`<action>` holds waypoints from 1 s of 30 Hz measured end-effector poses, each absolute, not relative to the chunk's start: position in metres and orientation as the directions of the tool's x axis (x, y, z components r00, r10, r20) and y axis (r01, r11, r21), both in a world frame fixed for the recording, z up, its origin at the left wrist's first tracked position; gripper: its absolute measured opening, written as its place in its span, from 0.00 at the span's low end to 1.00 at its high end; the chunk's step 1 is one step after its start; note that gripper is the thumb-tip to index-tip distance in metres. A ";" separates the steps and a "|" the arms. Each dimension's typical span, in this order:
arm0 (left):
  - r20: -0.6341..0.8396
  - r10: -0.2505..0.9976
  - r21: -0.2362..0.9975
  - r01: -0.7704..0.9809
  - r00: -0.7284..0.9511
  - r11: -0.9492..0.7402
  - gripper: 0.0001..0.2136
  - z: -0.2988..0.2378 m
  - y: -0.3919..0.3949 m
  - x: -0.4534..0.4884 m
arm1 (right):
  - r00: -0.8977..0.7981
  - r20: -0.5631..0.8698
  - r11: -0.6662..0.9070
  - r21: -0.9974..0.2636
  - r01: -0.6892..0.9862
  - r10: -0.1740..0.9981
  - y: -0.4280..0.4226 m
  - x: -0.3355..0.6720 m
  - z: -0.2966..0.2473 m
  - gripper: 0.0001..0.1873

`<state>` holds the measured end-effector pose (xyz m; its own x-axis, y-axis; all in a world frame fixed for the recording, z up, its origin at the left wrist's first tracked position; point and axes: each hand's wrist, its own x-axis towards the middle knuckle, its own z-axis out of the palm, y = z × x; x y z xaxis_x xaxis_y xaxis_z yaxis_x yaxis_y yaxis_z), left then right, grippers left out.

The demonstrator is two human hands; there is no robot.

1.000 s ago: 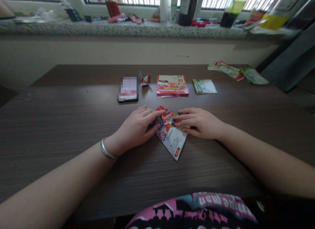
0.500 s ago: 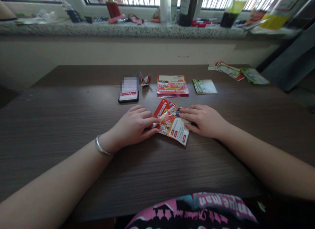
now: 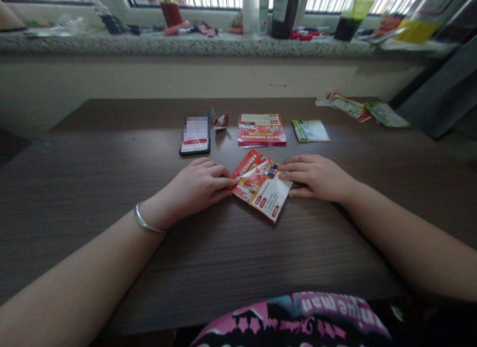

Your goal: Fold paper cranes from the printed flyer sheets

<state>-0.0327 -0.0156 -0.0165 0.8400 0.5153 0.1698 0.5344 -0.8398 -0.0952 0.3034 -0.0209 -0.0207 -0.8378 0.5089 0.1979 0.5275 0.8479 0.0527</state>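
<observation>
A folded red and white printed paper (image 3: 263, 188) lies on the dark wooden table (image 3: 112, 188) in front of me. My left hand (image 3: 194, 188) rests at its left edge, fingers curled and pressing on the paper's corner. My right hand (image 3: 316, 177) lies at its right edge, fingers stretched flat with the tips on the paper. A silver bracelet (image 3: 146, 223) circles my left wrist.
Behind the paper lie a phone (image 3: 195, 135), a small folded paper figure (image 3: 219, 121), a stack of red leaflets (image 3: 261, 130) and a stack of green leaflets (image 3: 310, 130). More leaflets (image 3: 357, 109) lie far right. A cluttered stone windowsill (image 3: 186, 43) runs behind the table.
The paper has been turned and refolded: a second ago it pointed down as a long triangle, now it lies as a shorter slanted rectangle. Both hands shifted slightly up and apart.
</observation>
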 end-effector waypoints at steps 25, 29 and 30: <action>0.163 0.497 -0.046 0.509 0.853 -0.859 0.15 -0.012 -0.008 -0.042 | -0.725 0.193 0.736 0.018 0.677 0.661 -0.036 0.299 -0.014 0.14; 0.165 0.519 -0.074 0.535 0.839 -0.842 0.14 -0.012 -0.009 -0.041 | -0.568 0.170 0.590 -0.154 0.792 0.806 -0.039 0.290 -0.017 0.10; 0.165 0.544 -0.049 0.557 0.823 -0.829 0.14 -0.012 -0.010 -0.040 | -0.534 0.159 0.556 -0.190 0.809 0.831 -0.039 0.288 -0.018 0.11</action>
